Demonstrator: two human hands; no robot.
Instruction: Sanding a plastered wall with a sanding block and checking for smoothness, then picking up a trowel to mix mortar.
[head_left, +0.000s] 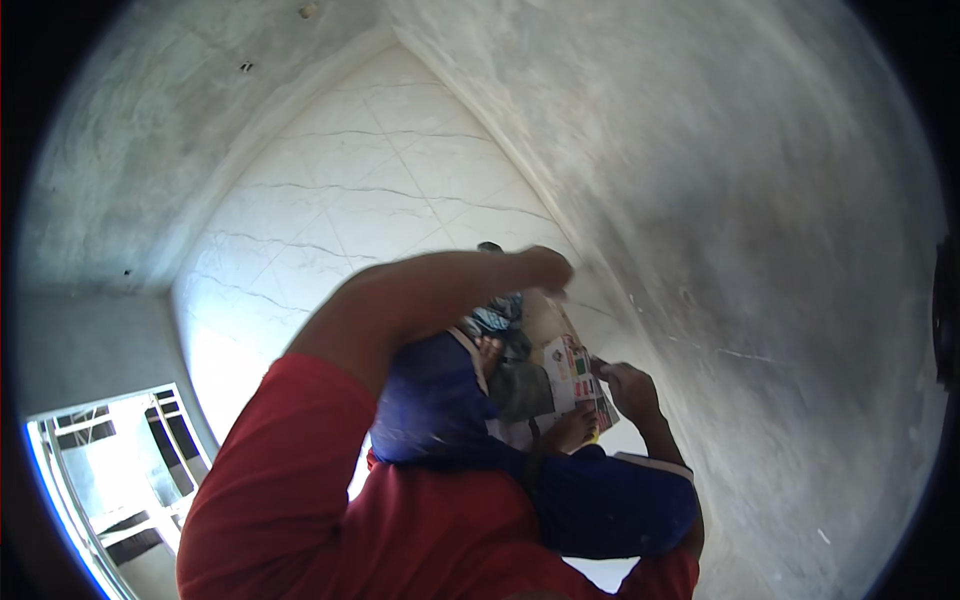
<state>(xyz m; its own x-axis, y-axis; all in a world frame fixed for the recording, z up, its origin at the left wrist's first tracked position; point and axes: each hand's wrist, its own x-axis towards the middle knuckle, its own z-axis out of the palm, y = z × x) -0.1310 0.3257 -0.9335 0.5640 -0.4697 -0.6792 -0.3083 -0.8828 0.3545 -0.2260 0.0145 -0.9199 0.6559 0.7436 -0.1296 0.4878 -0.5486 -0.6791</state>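
My left hand (551, 271) is blurred, with its fingers curled, above the tiled floor close to the foot of the grey wall. Whether it holds anything cannot be seen. Lower and to the right, my right hand (631, 388) is bent at the right edge of a flattened printed carton (562, 371). A small dark shape (598, 366) shows at its fingertips; whether it is held or is a finger is unclear. Between my knees are a dark rounded container (525, 391) and a crumpled patterned cloth (495, 319). My bare feet (576, 429) are beside them.
A grey plastered wall (750, 225) rises close on the right and meets another wall (150, 150) at the far corner. Veined pale tiles (360, 180) cover the floor. A bright framed window or doorway (120, 480) is at the lower left.
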